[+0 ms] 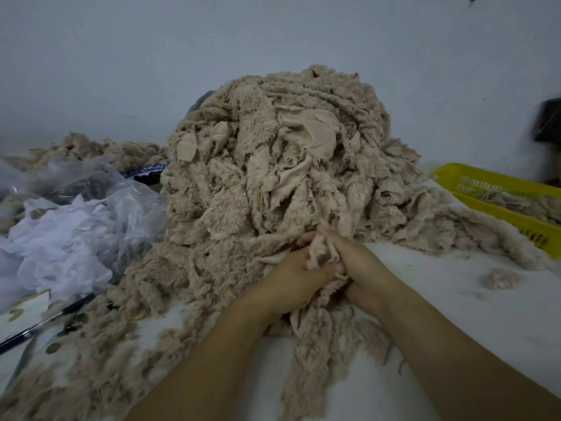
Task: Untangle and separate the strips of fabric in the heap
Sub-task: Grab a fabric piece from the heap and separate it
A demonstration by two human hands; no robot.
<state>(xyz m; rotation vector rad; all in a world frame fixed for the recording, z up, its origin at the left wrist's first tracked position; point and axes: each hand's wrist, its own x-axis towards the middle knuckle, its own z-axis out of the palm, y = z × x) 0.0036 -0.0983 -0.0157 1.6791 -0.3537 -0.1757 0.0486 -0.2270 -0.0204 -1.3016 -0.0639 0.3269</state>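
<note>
Strip (319,256) of tan fleece — gripped by left hand (290,282) and right hand (359,264) — against the heap (273,147).

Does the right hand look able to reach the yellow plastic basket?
Likely not yet: the right hand and left hand both grip a beige fuzzy fabric strip; the yellow plastic basket sits unblocked.

9 o'clock: crumpled clear plastic bag (130,196) over loose white sheets (60,247). 8 o'clock: 1 dark pen (73,306) lies flat beside a pale card (27,309). 3 o'clock: yellow slotted basket (485,185) on the white table (455,287). 2 o'clock: dark object (550,123), blurred, against the pale wall (182,56).
</note>
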